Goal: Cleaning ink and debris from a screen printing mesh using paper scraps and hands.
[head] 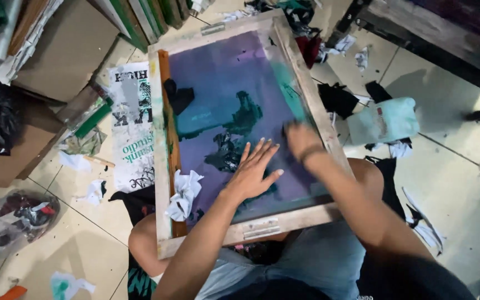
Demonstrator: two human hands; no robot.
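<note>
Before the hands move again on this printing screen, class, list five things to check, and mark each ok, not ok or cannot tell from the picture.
1. Left hand flat on the mesh, fingers spread: ok.
2. Right hand sharp enough to show what it holds: cannot tell, it is blurred.
3. Wooden frame propped on the person's knees: ok.
4. Crumpled rag within reach, at the screen's left edge: ok.
5. Mesh free of ink: not ok, teal and black patches show.
</note>
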